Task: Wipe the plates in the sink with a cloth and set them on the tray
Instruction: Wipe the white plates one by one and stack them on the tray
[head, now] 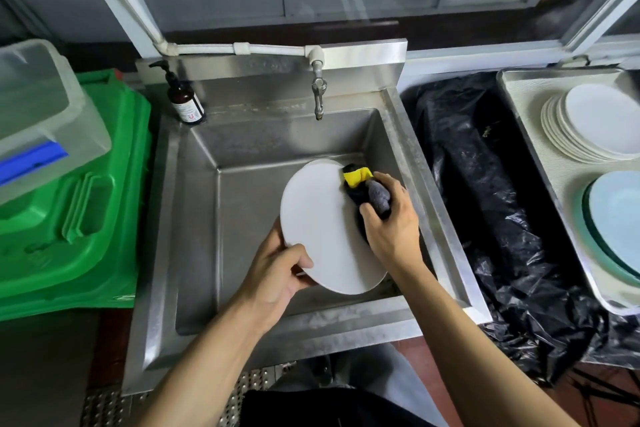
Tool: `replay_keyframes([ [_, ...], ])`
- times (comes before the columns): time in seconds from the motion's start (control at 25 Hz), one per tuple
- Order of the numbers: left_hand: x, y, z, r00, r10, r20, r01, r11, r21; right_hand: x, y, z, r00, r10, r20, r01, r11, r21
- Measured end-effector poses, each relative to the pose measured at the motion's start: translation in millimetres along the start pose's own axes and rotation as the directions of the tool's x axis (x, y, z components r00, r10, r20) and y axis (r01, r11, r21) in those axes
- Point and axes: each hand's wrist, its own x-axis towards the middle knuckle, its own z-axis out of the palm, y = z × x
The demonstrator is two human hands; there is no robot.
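We grip plate [325,229] with left hand [277,274]; right hand [391,222] clutches cloth [370,191] at plate's right edge. Tray [540,163] far right, nearer right hand.

Both bare forearms are reaching forward and slightly inward from the bottom of the view, the left one coming up from the lower left, the right one from the lower right. The left hand [277,274] is gripping the near rim of a white plate [322,229], thumb lying over the top face and fingers curling underneath, holding it tilted. The right hand [391,222] is bending down at the wrist, its fingers curling round a bunched cloth [370,191] and pressing it against the plate's right edge. The two hands are sitting close together, not touching.
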Motion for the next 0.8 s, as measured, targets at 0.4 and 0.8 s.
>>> replay_keyframes([
  [0.4,-9,15,-11,0.995,0.056,0.084,-0.073,0.975,0.208,-34,-62,49,0.934,-0.27,0.233,0.217,0.949,0.229],
  [0.8,-15,9,-29,0.998,0.056,0.01,-0.057,0.991,0.119,-21,-30,50,0.993,-0.063,0.097,0.043,0.981,0.19],
])
